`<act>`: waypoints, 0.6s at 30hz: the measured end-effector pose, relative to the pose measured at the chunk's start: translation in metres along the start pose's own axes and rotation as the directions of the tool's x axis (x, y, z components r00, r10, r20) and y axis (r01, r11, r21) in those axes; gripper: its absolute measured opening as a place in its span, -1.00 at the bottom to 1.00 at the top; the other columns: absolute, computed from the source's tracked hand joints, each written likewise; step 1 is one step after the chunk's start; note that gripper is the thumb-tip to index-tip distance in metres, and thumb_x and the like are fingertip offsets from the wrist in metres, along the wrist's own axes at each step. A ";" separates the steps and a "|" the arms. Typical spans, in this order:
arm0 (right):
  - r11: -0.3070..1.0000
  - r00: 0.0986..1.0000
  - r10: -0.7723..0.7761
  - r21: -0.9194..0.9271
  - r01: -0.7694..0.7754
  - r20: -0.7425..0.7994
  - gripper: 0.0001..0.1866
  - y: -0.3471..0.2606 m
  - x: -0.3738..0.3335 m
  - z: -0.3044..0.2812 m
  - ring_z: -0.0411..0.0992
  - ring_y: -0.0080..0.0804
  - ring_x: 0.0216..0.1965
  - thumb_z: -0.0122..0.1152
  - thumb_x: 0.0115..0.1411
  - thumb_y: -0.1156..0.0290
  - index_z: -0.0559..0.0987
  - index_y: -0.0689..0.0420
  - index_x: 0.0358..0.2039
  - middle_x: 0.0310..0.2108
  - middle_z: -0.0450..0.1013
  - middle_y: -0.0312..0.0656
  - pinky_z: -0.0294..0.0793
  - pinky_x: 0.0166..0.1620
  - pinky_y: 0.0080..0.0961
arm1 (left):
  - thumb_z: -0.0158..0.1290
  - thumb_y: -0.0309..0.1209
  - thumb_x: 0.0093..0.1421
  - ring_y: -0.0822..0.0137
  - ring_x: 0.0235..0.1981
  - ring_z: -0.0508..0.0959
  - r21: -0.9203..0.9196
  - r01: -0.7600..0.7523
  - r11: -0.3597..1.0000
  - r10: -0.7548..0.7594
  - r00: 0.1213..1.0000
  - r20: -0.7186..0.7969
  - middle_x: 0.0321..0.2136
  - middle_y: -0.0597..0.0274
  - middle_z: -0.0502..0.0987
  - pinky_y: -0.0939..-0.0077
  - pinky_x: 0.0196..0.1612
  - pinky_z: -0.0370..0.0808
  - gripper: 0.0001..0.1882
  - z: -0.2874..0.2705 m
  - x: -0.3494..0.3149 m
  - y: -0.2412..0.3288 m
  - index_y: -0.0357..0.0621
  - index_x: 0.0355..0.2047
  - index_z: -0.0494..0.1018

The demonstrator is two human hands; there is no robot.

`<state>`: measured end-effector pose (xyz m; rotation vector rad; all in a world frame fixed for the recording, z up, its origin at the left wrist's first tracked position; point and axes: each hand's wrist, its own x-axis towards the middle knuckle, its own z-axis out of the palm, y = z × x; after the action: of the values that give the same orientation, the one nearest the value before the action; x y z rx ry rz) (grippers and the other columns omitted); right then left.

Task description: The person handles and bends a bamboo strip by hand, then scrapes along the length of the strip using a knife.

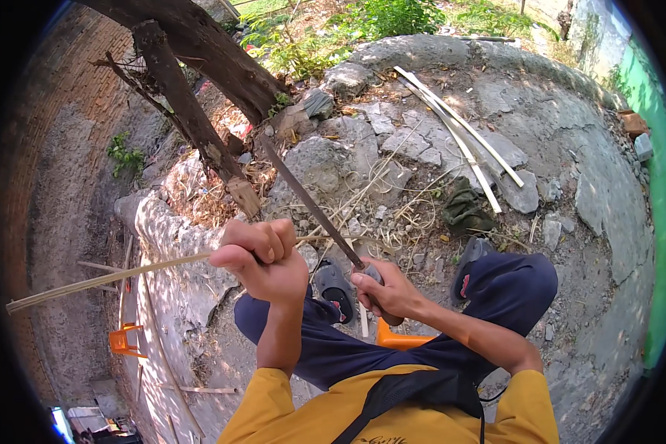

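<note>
My left hand (263, 259) is closed in a fist around a thin bundle of pale bamboo strips (118, 275), which sticks out far to the left; a thin end also shows to the right of the fist. My right hand (386, 290) grips the handle of a long, dark-bladed machete (307, 198). Its blade slants up and to the left, and its tip is near the tree stump. In this view the blade passes just right of the left fist; whether it touches the strip's right end I cannot tell.
Thin bamboo shavings (377, 196) litter the broken concrete ahead. Long pale split poles (466, 133) lie farther right, beside a dark crumpled cloth (466, 207). A leaning tree trunk (200, 52) stands far left. Below me is an orange stool (401, 339); another small orange one (128, 340) is at left.
</note>
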<state>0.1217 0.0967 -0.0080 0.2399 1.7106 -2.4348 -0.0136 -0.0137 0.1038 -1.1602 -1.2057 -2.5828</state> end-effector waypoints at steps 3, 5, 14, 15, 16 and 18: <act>0.999 0.999 -0.027 -0.036 0.028 0.030 -0.65 0.003 -0.004 -0.002 0.33 -0.63 -0.74 0.07 0.42 0.14 0.42 0.22 -0.23 -0.67 0.38 -0.34 0.32 -0.64 -0.61 | -0.31 0.14 0.48 0.55 -0.72 -0.20 0.023 -0.002 1.000 0.002 1.000 -0.005 -0.77 0.49 -0.10 0.47 -0.61 -0.21 -0.42 0.001 -0.001 0.000 -0.01 -0.55 0.12; 0.999 0.999 -0.032 -0.023 0.033 0.029 -0.63 0.016 -0.003 -0.008 0.34 -0.64 -0.73 0.11 0.41 0.12 0.45 0.25 -0.21 -0.68 0.39 -0.34 0.32 -0.64 -0.60 | -0.31 0.15 0.48 0.55 -0.72 -0.20 0.026 0.002 1.000 -0.002 1.000 -0.009 -0.77 0.49 -0.10 0.46 -0.61 -0.21 -0.42 -0.001 0.000 -0.001 0.00 -0.55 0.12; 0.998 1.000 -0.013 -0.064 0.013 0.000 -0.63 0.009 -0.007 -0.006 0.35 -0.62 -0.73 0.10 0.41 0.11 0.45 0.23 -0.22 -0.68 0.39 -0.33 0.33 -0.62 -0.59 | -0.32 0.14 0.48 0.54 -0.72 -0.21 0.046 -0.006 0.999 0.007 1.000 -0.014 -0.78 0.49 -0.10 0.46 -0.61 -0.21 -0.42 0.004 0.000 0.000 0.00 -0.55 0.11; 0.998 1.000 -0.014 -0.069 0.014 0.001 -0.63 0.013 -0.007 -0.008 0.35 -0.63 -0.73 0.10 0.41 0.11 0.45 0.23 -0.22 -0.68 0.38 -0.33 0.33 -0.62 -0.59 | -0.32 0.14 0.49 0.54 -0.72 -0.21 0.041 -0.003 0.999 0.004 1.000 -0.017 -0.78 0.49 -0.10 0.46 -0.61 -0.22 -0.42 0.002 0.001 -0.001 0.00 -0.55 0.11; 0.997 1.000 -0.014 -0.074 0.014 0.001 -0.63 0.017 -0.007 -0.011 0.35 -0.63 -0.73 0.10 0.41 0.11 0.45 0.23 -0.23 -0.68 0.38 -0.33 0.33 -0.62 -0.59 | -0.32 0.13 0.49 0.55 -0.72 -0.21 0.035 -0.001 0.999 0.001 1.000 -0.020 -0.78 0.49 -0.10 0.46 -0.61 -0.22 -0.42 -0.001 0.002 -0.003 -0.01 -0.55 0.11; 0.999 0.999 0.020 -0.038 -0.021 -0.034 -0.64 0.023 -0.007 -0.012 0.34 -0.62 -0.73 0.11 0.41 0.11 0.44 0.21 -0.24 -0.69 0.38 -0.33 0.33 -0.62 -0.58 | -0.32 0.13 0.49 0.55 -0.72 -0.21 0.031 -0.007 0.999 0.008 1.000 -0.028 -0.77 0.48 -0.10 0.46 -0.61 -0.22 -0.42 -0.008 0.003 -0.006 -0.01 -0.55 0.11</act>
<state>0.1341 0.1007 -0.0320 0.2937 1.7577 -2.3942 -0.0230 -0.0145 0.0986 -1.1171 -1.2290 -2.5566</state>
